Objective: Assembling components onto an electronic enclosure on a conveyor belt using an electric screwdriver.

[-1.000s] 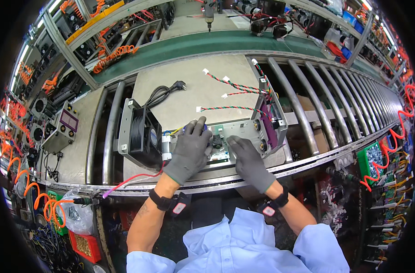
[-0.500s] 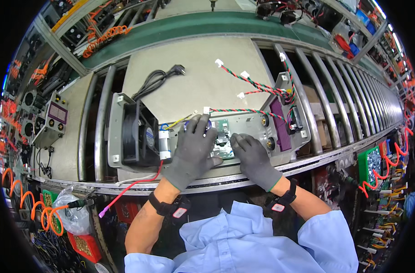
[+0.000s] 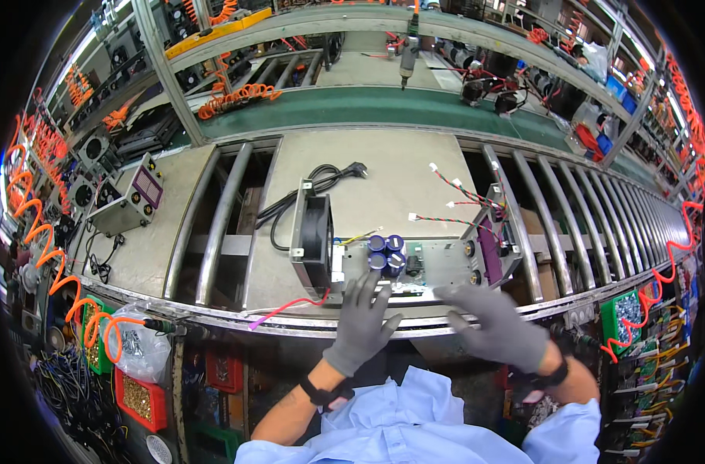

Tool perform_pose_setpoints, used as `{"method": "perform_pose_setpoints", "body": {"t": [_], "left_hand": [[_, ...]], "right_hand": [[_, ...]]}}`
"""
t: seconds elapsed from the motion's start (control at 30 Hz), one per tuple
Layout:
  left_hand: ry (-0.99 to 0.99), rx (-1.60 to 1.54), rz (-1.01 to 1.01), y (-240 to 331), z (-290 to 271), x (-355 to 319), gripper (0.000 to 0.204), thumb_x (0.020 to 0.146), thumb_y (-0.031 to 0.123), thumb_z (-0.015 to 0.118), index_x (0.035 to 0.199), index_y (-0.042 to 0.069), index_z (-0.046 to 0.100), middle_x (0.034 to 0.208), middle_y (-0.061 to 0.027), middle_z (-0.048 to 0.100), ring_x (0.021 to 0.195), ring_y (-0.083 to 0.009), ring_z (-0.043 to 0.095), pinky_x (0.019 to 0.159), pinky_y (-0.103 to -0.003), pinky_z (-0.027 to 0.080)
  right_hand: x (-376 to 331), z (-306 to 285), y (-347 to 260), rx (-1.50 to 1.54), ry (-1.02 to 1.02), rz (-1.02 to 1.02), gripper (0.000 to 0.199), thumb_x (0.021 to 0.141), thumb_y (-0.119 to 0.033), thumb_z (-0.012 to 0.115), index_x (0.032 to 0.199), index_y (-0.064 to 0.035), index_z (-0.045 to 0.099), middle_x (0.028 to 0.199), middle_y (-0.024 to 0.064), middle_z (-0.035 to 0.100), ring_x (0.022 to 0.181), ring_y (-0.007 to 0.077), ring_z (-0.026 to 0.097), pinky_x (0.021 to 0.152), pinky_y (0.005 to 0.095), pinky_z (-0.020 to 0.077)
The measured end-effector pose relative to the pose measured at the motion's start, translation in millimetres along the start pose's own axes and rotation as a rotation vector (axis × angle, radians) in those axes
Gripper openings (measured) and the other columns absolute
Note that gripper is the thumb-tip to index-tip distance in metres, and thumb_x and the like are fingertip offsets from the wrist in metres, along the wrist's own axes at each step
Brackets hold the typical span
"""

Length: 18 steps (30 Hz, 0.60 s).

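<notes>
My left hand (image 3: 360, 325), in a grey glove, has its fingers stretched toward the near edge of an open metal chassis (image 3: 445, 255); whether the fingertips touch it I cannot tell. My right hand (image 3: 495, 325), gloved too and smeared by motion, is over the near rail with fingers apart, holding nothing. Inside the chassis sits a circuit board (image 3: 416, 267) with several dark blue capacitors (image 3: 386, 254). A black fan (image 3: 317, 236) stands at its left end, a purple vented panel (image 3: 491, 259) at its right. Red-green twisted wires (image 3: 453, 220) with white plugs reach leftward from that panel.
A black power cord (image 3: 314, 182) lies on the board beneath the chassis. A red lead (image 3: 291, 304) crosses the near rail. Metal rollers (image 3: 557, 224) run off to the right. Another unit (image 3: 128, 197) stands at left. A driver tool (image 3: 408, 58) hangs ahead.
Both hands have drawn back toward me from the circuit board, uncovering the blue capacitors. My right hand has moved right and nearer. The view has shifted to show more beyond the line.
</notes>
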<state>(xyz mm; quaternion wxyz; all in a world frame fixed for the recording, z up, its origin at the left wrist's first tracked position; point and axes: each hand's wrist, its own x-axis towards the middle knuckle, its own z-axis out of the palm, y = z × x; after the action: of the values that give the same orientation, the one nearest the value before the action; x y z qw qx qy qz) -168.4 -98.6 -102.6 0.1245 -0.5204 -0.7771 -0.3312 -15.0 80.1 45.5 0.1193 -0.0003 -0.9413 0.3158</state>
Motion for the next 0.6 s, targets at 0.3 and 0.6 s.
{"method": "perform_pose_setpoints", "body": {"t": [0.3,0.6], "left_hand": [[-0.075,-0.007,-0.08,-28,8,-33,0.047,0.085,0.027,0.068,0.122,0.001,0.058,0.128,-0.0217,0.058,0.119,-0.0374,0.057,0.112,-0.055,0.036],[-0.103,-0.046,-0.157,-38,18,-35,0.036,0.086,0.026,0.066,0.114,0.003,0.064,0.121,-0.019,0.064,0.109,-0.0346,0.064,0.105,-0.053,0.042]], "right_hand": [[209,-134,39,-0.333,0.218,-0.049,0.04,0.086,-0.02,0.061,0.114,0.0084,0.064,0.088,0.0165,0.07,0.075,0.0205,0.065,0.074,0.0333,0.0549],[424,-163,153,-0.119,0.158,0.539,0.066,0.089,-0.039,0.069,0.124,0.0151,0.054,0.093,0.018,0.064,0.084,0.0232,0.065,0.06,0.0346,0.0556]]}}
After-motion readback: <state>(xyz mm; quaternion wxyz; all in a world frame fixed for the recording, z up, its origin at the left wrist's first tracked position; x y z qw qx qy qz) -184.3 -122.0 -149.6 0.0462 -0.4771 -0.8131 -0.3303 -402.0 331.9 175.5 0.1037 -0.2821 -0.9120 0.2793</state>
